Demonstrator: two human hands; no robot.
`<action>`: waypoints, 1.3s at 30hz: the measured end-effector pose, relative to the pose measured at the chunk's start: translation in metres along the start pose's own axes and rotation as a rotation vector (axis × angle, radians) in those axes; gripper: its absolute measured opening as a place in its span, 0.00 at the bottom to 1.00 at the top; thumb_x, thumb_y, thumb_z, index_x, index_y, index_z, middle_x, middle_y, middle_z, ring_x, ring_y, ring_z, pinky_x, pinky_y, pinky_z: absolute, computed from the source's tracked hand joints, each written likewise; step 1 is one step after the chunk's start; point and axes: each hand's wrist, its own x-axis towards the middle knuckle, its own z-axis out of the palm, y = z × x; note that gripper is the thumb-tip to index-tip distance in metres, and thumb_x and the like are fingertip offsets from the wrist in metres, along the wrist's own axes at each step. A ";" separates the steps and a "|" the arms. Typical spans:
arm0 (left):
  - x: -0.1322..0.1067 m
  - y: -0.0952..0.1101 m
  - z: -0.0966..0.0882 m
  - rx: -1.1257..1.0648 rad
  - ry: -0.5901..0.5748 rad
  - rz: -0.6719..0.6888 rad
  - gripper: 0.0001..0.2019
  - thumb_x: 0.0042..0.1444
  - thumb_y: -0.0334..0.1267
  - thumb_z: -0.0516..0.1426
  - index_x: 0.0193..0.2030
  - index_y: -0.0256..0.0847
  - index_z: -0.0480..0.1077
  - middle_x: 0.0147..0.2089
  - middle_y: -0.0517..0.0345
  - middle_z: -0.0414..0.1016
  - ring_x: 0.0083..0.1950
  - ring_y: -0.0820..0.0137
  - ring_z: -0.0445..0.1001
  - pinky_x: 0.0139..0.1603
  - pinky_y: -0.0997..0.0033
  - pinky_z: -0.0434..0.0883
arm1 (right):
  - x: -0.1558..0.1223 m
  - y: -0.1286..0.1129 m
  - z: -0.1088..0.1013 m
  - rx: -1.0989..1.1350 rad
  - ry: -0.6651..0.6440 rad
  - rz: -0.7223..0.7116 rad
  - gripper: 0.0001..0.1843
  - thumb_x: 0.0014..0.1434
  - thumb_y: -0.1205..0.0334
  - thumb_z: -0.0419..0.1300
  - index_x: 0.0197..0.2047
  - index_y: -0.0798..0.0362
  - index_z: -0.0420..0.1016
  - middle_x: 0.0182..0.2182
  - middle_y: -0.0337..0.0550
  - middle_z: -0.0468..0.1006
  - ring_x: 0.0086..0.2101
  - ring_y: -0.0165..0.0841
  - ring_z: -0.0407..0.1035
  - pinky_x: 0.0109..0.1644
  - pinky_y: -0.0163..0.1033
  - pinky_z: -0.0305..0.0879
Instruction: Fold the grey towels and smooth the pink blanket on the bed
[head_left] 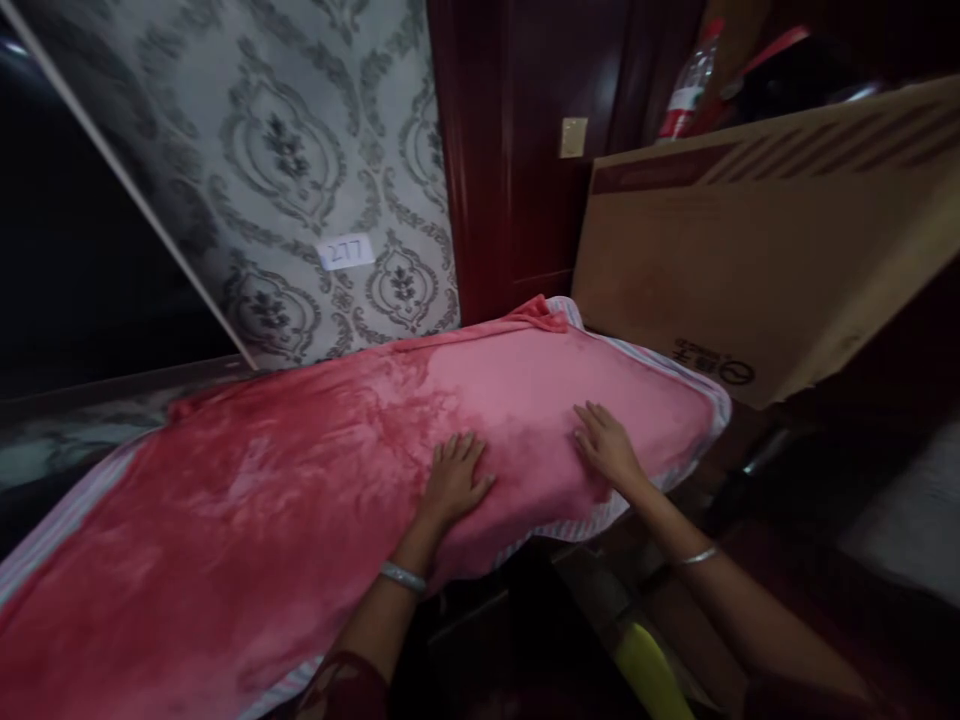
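Observation:
A pink-red plush cloth (300,500) is spread over a long padded board whose striped cover (592,522) shows around the edges. My left hand (453,478) lies flat on the cloth near the middle, fingers stretched out. Farther right, my right hand (606,445) rests on the lighter pink stretch with its fingers extended and slightly apart. Neither hand holds anything. Along the far edge, part of the cloth is bunched into a fold (536,312). Each wrist carries a silver bangle.
A large cardboard box (750,240) stands at the right behind the board's end, with a red-labelled plastic bottle (688,90) behind it. Patterned wallpaper (292,150) with a "277" label (346,251) and a dark red door (517,150) form the back. A dark screen (90,220) leans at left.

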 end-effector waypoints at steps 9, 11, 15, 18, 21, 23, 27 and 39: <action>-0.038 -0.020 -0.034 -0.038 0.141 -0.232 0.25 0.66 0.40 0.47 0.68 0.36 0.62 0.71 0.40 0.62 0.73 0.57 0.57 0.74 0.48 0.52 | 0.044 -0.163 0.049 0.143 -0.182 -0.474 0.29 0.69 0.55 0.49 0.70 0.53 0.63 0.68 0.56 0.61 0.68 0.46 0.54 0.67 0.56 0.55; -0.055 -0.036 -0.047 0.023 0.129 -0.361 0.27 0.66 0.41 0.47 0.70 0.34 0.59 0.72 0.39 0.59 0.74 0.56 0.55 0.74 0.48 0.50 | 0.048 -0.195 0.052 0.123 -0.230 -0.488 0.29 0.69 0.54 0.48 0.71 0.52 0.60 0.70 0.55 0.58 0.68 0.46 0.52 0.68 0.56 0.53; -0.096 -0.071 -0.061 0.178 0.067 -0.591 0.32 0.66 0.46 0.48 0.74 0.35 0.51 0.77 0.40 0.47 0.77 0.53 0.43 0.75 0.43 0.44 | 0.042 -0.245 0.061 0.095 -0.335 -0.537 0.31 0.70 0.51 0.47 0.74 0.46 0.54 0.73 0.50 0.49 0.70 0.47 0.44 0.69 0.60 0.47; -0.123 -0.089 -0.058 0.231 -0.024 -0.671 0.32 0.67 0.51 0.46 0.75 0.41 0.50 0.78 0.45 0.42 0.78 0.50 0.39 0.74 0.38 0.43 | 0.032 -0.259 0.071 0.061 -0.424 -0.568 0.32 0.70 0.48 0.47 0.74 0.45 0.54 0.73 0.49 0.48 0.71 0.48 0.42 0.70 0.62 0.41; -0.136 -0.096 -0.050 0.230 -0.081 -0.689 0.31 0.68 0.53 0.42 0.75 0.44 0.50 0.78 0.48 0.41 0.78 0.50 0.38 0.73 0.36 0.43 | 0.026 -0.258 0.082 0.044 -0.439 -0.562 0.32 0.70 0.47 0.47 0.74 0.45 0.54 0.73 0.48 0.48 0.71 0.48 0.41 0.71 0.62 0.38; -0.138 -0.097 -0.047 0.225 -0.071 -0.684 0.32 0.68 0.53 0.41 0.75 0.45 0.49 0.78 0.48 0.41 0.78 0.51 0.38 0.73 0.36 0.43 | 0.025 -0.254 0.088 0.044 -0.428 -0.565 0.32 0.70 0.47 0.47 0.74 0.44 0.54 0.73 0.47 0.48 0.71 0.47 0.40 0.71 0.62 0.38; -0.131 -0.098 -0.053 0.162 -0.037 -0.703 0.32 0.67 0.53 0.44 0.75 0.46 0.50 0.78 0.48 0.41 0.78 0.52 0.39 0.73 0.37 0.45 | 0.028 -0.253 0.089 0.036 -0.427 -0.565 0.31 0.70 0.47 0.46 0.73 0.44 0.54 0.73 0.47 0.49 0.71 0.47 0.42 0.70 0.62 0.39; -0.063 -0.113 -0.038 0.145 0.090 -0.477 0.29 0.69 0.48 0.42 0.73 0.40 0.54 0.75 0.43 0.53 0.76 0.55 0.48 0.73 0.38 0.48 | 0.049 -0.295 0.106 0.008 -0.350 -0.692 0.30 0.70 0.54 0.47 0.73 0.45 0.56 0.72 0.46 0.53 0.70 0.47 0.47 0.70 0.61 0.43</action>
